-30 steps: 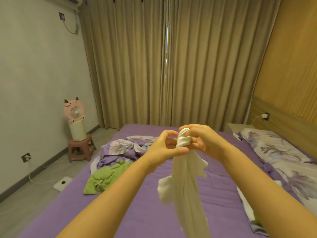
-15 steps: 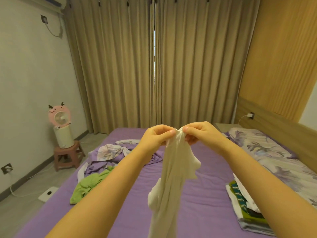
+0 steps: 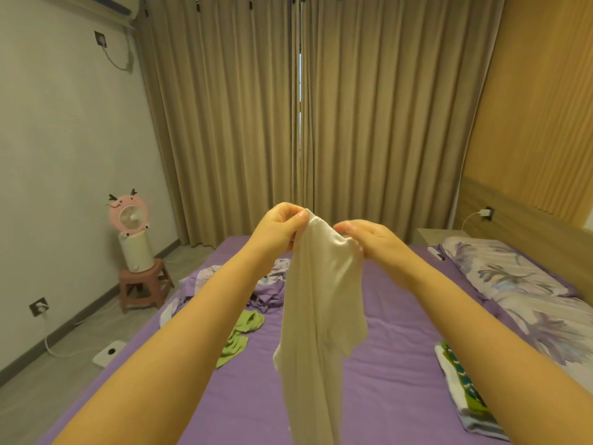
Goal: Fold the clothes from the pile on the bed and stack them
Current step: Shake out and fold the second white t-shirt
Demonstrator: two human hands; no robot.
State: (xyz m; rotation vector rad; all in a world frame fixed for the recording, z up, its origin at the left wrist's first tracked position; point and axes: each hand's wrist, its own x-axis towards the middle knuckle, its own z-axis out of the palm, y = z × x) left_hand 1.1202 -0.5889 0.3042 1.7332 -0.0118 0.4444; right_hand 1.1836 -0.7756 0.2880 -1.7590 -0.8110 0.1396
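Left hand (image 3: 278,228) and right hand (image 3: 369,237) raised above the bed (image 3: 385,364), each pinching the top edge of a white garment (image 3: 316,316) hanging down over the bed. Green cloth (image 3: 239,335) crumpled on the bed's left side; folded stack (image 3: 462,387) at its right edge.

Bare purple bed (image 3: 394,364) between green garment (image 3: 239,335) and folded stack (image 3: 462,390)

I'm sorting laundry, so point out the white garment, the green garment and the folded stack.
white garment (image 3: 316,303), head view, hanging middle
green garment (image 3: 245,327), head view, crumpled upper part
folded stack (image 3: 457,377), head view, top layer
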